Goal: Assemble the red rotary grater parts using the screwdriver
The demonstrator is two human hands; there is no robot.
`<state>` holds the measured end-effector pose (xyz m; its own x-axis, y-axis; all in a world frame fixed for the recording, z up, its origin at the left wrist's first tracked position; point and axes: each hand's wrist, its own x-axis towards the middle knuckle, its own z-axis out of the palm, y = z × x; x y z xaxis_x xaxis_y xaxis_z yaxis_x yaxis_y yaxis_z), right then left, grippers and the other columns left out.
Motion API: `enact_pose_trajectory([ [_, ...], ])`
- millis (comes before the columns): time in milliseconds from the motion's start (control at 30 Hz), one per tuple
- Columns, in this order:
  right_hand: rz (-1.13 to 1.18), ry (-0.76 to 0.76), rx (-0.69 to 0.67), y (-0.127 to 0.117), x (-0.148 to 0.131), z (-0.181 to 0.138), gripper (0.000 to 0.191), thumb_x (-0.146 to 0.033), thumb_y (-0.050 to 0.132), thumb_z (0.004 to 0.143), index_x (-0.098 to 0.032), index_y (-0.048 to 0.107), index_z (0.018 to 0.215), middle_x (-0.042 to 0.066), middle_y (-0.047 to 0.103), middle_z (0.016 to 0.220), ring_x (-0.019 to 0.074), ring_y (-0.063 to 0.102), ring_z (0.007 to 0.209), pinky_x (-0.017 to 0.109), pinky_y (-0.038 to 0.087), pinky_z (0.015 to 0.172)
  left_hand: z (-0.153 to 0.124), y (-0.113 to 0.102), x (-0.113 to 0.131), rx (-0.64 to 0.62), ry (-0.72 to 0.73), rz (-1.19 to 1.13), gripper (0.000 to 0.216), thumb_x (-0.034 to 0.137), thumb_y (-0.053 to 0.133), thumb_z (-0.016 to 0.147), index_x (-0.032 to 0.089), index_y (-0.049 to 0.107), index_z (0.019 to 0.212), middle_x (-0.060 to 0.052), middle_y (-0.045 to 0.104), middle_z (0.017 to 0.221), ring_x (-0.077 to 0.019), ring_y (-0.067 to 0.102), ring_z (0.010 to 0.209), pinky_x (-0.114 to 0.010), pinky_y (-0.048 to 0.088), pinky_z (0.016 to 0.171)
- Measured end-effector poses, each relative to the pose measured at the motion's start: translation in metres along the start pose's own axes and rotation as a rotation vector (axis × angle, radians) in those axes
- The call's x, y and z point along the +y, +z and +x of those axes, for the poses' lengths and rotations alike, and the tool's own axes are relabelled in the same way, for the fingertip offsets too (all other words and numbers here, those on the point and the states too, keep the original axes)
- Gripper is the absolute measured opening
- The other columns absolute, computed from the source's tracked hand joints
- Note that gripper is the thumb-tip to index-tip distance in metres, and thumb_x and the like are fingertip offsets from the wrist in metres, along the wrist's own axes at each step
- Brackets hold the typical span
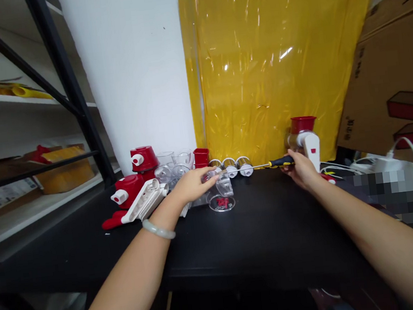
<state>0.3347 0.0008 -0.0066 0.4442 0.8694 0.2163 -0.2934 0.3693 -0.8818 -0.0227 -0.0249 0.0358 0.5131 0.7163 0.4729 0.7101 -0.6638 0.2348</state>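
Head view: a screwdriver point(263, 165) with a black-and-yellow handle lies level above the black surface point(267, 232), its handle at 3 o'clock and its metal shaft pointing toward 9 o'clock. The right hand point(302, 169) is closed around the handle. The shaft's tip meets a small clear plastic part point(223, 185), which the left hand point(194, 185) pinches between its fingertips; a pale green bangle point(158, 229) circles that wrist. Directly at 6 o'clock of the clear part, a round clear lid point(222, 203) holding small red pieces rests on the surface.

At 12 o'clock of the clear part, three metal-and-white cylinders point(231, 167) stand in a row against the yellow plastic sheet point(270, 63). At 9 o'clock of the left hand lies a cluster of red-and-white appliance parts point(136, 193), with clear cups point(173, 163) and a red cup point(201, 157) behind them. At 12 o'clock of the right hand stands an assembled red-and-white appliance point(304, 140). Cardboard boxes point(394, 74) rise at 3 o'clock, with white cables point(408, 162) below them. A black metal shelf point(36, 169) occupies the 9 o'clock edge.
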Motion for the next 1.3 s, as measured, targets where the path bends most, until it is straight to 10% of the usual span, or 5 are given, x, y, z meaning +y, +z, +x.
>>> enact_pose_trajectory([
  [233, 0.081, -0.208, 0.096, 0.004, 0.008, -0.001, 0.033, -0.049, 0.07, 0.078, -0.02, 0.056, 0.073, -0.004, 0.054, 0.063, 0.0077, 0.052, 0.049, 0.02, 0.046, 0.043, 0.01, -0.008, 0.0, -0.099, -0.024, 0.004, 0.057, 0.063, 0.042, 0.091, 0.025, 0.06, 0.13, -0.008, 0.066, 0.129, -0.0274, 0.064, 0.112, -0.039, 0.049, 0.094],
  [933, 0.034, -0.164, 0.174, -0.001, 0.005, 0.002, 0.024, -0.036, 0.057, 0.089, -0.022, 0.051, 0.071, -0.004, 0.049, 0.059, 0.0082, 0.048, 0.043, 0.02, 0.041, 0.037, 0.0, 0.005, 0.006, -0.097, -0.004, 0.034, 0.072, 0.061, 0.038, 0.094, 0.018, 0.031, 0.151, -0.014, 0.048, 0.148, -0.0295, 0.052, 0.13, -0.04, 0.04, 0.106],
  [1300, -0.03, -0.267, 0.209, -0.007, 0.008, 0.009, 0.03, -0.045, 0.059, 0.087, -0.022, 0.049, 0.071, -0.005, 0.049, 0.056, 0.0072, 0.049, 0.041, 0.018, 0.041, 0.035, -0.005, 0.012, 0.001, 0.047, 0.051, 0.103, 0.059, 0.059, 0.043, 0.092, 0.019, 0.048, 0.135, -0.012, 0.057, 0.137, -0.0281, 0.054, 0.124, -0.041, 0.041, 0.104],
])
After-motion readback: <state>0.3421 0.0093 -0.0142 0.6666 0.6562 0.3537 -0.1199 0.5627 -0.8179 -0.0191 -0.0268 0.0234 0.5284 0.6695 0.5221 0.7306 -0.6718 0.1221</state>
